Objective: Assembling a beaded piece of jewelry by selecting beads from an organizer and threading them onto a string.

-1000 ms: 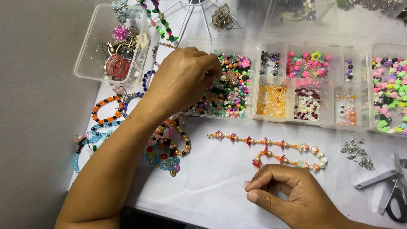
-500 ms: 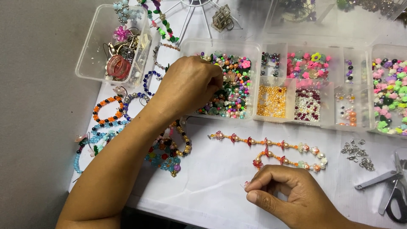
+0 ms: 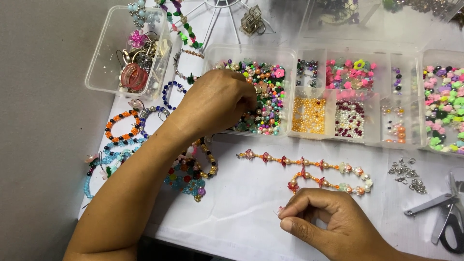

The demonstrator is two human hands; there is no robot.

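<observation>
Fingers of the left hand (image 3: 217, 104) dip, pinched together, into the mixed beads (image 3: 263, 96) of the clear compartment box (image 3: 290, 55) in the upper middle of the frame. Lower right, the right hand (image 3: 328, 222) is curled shut, thumb and forefinger clamped on the end of the beaded strand (image 3: 309, 166) lying across the white cloth (image 3: 241, 212). Finished bracelets (image 3: 121, 125) lie at left, scissors (image 3: 447, 217) at the right edge.

— Left hand (image 3: 220, 99)? 
— Reaching into clear box compartment (image 3: 251, 92) full of mixed colourful beads (image 3: 266, 104), fingertips down among them.
— And right hand (image 3: 326, 222)? 
— Resting on white surface (image 3: 241, 203), pinching end of half-strung bead strand (image 3: 309, 169). Finished bracelets (image 3: 145, 145) lying at left, scissors (image 3: 447, 220) at right edge.
</observation>
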